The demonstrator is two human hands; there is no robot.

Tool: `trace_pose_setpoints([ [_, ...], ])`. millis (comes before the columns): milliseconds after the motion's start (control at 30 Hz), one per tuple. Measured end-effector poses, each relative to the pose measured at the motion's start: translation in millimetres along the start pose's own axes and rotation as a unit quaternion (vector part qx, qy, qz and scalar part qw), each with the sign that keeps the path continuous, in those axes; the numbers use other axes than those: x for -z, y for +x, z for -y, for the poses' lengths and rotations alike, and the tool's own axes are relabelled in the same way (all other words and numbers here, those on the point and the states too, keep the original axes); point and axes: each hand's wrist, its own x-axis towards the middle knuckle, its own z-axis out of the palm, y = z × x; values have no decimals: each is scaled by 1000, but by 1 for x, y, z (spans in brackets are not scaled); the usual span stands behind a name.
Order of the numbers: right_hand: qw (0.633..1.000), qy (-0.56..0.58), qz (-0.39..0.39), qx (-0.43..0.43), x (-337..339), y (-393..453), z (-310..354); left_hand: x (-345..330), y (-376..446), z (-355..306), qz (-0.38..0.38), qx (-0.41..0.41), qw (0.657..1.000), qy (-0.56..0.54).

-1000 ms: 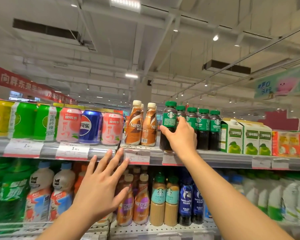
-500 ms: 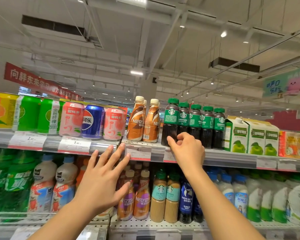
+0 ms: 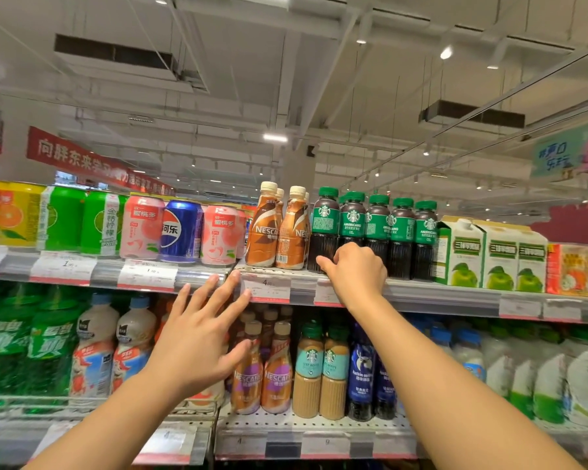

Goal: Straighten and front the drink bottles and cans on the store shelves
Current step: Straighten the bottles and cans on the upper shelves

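A row of dark Starbucks Americano bottles (image 3: 401,232) with green caps stands on the upper shelf (image 3: 455,293), labels facing out. My right hand (image 3: 357,273) is low in front of the second bottle (image 3: 352,215), fingers curled round its base, thumb reaching left across the first bottle (image 3: 325,225). Left of them stand two brown Nescafe bottles (image 3: 263,232), then a blue Pepsi can (image 3: 180,232) between pink peach cans (image 3: 141,228). My left hand (image 3: 201,337) hovers with fingers spread and holds nothing, its fingertips near the price rail (image 3: 267,288).
Green cans (image 3: 82,218) and yellow orange-drink cans (image 3: 11,215) fill the upper shelf's left end; apple juice cartons (image 3: 489,256) stand right of the Starbucks row. The lower shelf holds Nescafe (image 3: 262,378), Starbucks flat white (image 3: 323,368), blue coffee and green soda bottles.
My right hand slid down from the Starbucks bottle's label to its base. My left hand rose a little toward the price rail. The view tilted upward.
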Motion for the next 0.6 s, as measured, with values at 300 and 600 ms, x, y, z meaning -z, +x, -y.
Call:
trace_pose_setpoints([
  [300, 998, 51, -7, -35, -4, -7, -6, 14, 2, -9, 78, 34, 996, 4],
  [600, 987, 138, 27, 73, -2, -32, -31, 46, -7, -26, 127, 69, 988, -59],
])
